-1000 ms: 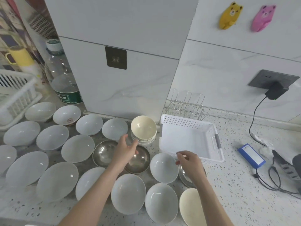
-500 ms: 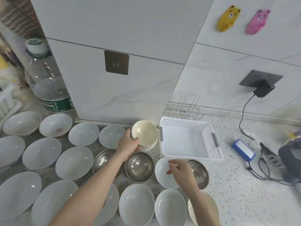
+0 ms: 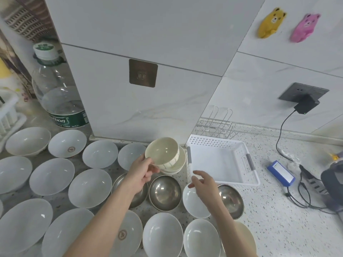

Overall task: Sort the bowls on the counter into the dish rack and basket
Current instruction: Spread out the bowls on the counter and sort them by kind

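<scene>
My left hand grips a cream bowl by its rim and holds it tilted, just above the stack of cream bowls it came from. My right hand hovers open over a small white bowl, fingers spread, beside the front left corner of the white basket. The wire dish rack stands behind the basket, against the wall. Many white bowls and steel bowls cover the counter on the left and in front.
A big water bottle stands at the back left, with a white plastic rack at the left edge. To the right lie a blue box, cables and a plugged-in charger.
My left hand took hold of the top cream bowl and lifted it off the stack, tilting it. My right hand stayed open beside the basket's front corner. The view shifted right.
</scene>
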Motion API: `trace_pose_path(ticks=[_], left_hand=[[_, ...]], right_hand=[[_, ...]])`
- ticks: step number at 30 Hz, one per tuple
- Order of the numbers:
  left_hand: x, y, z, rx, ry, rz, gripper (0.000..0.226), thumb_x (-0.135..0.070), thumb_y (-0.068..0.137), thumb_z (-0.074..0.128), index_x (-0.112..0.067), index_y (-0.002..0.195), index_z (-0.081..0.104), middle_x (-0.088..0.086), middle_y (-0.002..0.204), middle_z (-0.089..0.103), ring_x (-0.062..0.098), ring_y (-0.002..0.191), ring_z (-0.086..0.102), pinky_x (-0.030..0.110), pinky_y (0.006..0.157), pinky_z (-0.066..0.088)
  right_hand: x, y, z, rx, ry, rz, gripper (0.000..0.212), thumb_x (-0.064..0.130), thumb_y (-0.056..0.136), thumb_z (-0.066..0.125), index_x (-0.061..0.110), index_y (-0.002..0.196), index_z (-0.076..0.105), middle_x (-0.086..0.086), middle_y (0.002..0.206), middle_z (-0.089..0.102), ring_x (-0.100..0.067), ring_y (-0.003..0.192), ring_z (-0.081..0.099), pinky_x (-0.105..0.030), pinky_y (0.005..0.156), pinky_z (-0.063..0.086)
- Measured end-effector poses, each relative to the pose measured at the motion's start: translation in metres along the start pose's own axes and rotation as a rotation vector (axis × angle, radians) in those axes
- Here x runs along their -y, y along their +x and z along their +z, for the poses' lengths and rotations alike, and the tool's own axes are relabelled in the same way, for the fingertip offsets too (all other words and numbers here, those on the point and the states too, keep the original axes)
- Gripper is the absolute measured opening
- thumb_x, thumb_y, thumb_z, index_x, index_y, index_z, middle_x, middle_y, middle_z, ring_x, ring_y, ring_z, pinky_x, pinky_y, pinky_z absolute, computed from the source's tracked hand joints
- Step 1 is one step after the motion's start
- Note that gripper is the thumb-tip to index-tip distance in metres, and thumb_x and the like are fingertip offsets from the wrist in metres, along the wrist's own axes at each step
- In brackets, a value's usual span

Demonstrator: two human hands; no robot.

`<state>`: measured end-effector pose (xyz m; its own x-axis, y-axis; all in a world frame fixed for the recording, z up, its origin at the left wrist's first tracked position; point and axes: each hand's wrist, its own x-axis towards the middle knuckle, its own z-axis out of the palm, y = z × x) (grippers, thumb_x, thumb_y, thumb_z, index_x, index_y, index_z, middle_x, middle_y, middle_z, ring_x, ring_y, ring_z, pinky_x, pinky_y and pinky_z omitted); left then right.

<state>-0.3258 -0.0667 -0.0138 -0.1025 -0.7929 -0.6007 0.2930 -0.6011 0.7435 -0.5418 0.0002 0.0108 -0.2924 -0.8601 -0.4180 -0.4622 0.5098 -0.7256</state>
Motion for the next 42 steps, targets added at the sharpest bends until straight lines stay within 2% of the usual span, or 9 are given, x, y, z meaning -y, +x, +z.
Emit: trace_pose_path(ticks=[4,9,13,16,22,26,30,39,42], left_hand=[[0.005,-0.01,-0.02,0.002,-0.213,-0.07,0.012,-0.006,0.093,0.048,-0.01,0.095,0.058,0.006,0.051,0.062,0.002,0.03,0.029,0.013,0.027,0.019],[0.005,-0.014,-0.04,-0.033,-0.298,-0.094,0.01,-0.008,0.093,0.049,-0.006,0.097,0.058,0.005,0.053,0.06,0.002,0.031,0.029,0.013,0.027,0.019],[0.005,-0.016,-0.046,-0.05,-0.354,-0.11,0.012,-0.008,0.094,0.05,-0.004,0.104,0.055,0.005,0.055,0.059,0.002,0.031,0.03,0.013,0.027,0.019],[0.005,-0.019,-0.047,-0.05,-0.373,-0.113,0.015,-0.008,0.095,0.05,-0.005,0.109,0.054,0.005,0.056,0.057,0.002,0.031,0.029,0.012,0.028,0.018],[0.007,-0.025,-0.047,-0.052,-0.352,-0.11,0.014,-0.009,0.094,0.05,-0.004,0.106,0.056,0.005,0.057,0.057,0.003,0.033,0.031,0.013,0.029,0.019],[0.01,-0.031,-0.048,-0.073,-0.351,-0.098,0.007,-0.008,0.093,0.052,-0.005,0.097,0.056,0.005,0.056,0.057,0.003,0.033,0.03,0.013,0.028,0.02],[0.016,-0.04,-0.048,-0.103,-0.328,-0.031,0.005,-0.007,0.092,0.05,-0.008,0.094,0.054,0.004,0.055,0.056,0.003,0.033,0.029,0.014,0.028,0.02],[0.046,-0.075,-0.014,-0.157,-0.401,0.097,0.018,-0.004,0.094,0.045,-0.012,0.08,0.052,0.004,0.051,0.053,0.004,0.029,0.029,0.013,0.027,0.02],[0.064,-0.084,0.011,-0.133,-0.469,0.09,0.018,-0.006,0.096,0.045,-0.008,0.08,0.053,0.003,0.052,0.053,0.003,0.029,0.03,0.014,0.027,0.021]], right_hand=[[0.019,0.012,0.015,0.067,-0.03,0.031,0.046,0.032,0.092,0.049,0.028,0.138,0.043,0.006,0.078,0.075,-0.004,0.058,0.056,-0.027,0.063,0.046],[0.035,0.027,0.037,0.091,0.022,0.096,0.058,0.029,0.093,0.048,0.019,0.147,0.028,-0.006,0.092,0.073,0.005,0.048,0.059,-0.025,0.056,0.043],[0.038,0.036,0.053,0.058,0.052,0.118,0.058,0.025,0.092,0.047,0.015,0.146,0.027,-0.003,0.075,0.072,-0.013,0.077,0.067,-0.033,0.07,0.05],[0.04,0.038,0.059,0.037,0.063,0.099,0.056,0.015,0.09,0.042,0.019,0.145,0.027,-0.001,0.068,0.071,-0.023,0.087,0.068,-0.037,0.075,0.053],[0.05,0.034,0.057,0.036,0.071,0.109,0.05,0.004,0.089,0.037,0.017,0.137,0.035,-0.016,0.095,0.072,0.002,0.046,0.062,-0.017,0.048,0.039],[0.052,0.031,0.052,0.017,0.056,0.081,0.052,0.006,0.089,0.038,0.02,0.139,0.034,-0.013,0.091,0.074,0.003,0.048,0.058,-0.018,0.052,0.034],[0.048,0.023,0.047,0.008,0.142,0.013,0.056,0.005,0.088,0.038,0.021,0.141,0.034,-0.016,0.109,0.069,-0.003,0.049,0.067,-0.023,0.056,0.039],[0.028,-0.01,0.004,0.035,0.287,-0.032,0.042,0.008,0.088,0.039,0.026,0.126,0.044,-0.014,0.097,0.072,-0.006,0.053,0.067,-0.023,0.057,0.04],[0.011,-0.02,-0.029,0.031,0.22,-0.115,0.04,0.012,0.088,0.04,0.033,0.122,0.042,-0.004,0.071,0.075,0.001,0.059,0.066,-0.027,0.061,0.04]])
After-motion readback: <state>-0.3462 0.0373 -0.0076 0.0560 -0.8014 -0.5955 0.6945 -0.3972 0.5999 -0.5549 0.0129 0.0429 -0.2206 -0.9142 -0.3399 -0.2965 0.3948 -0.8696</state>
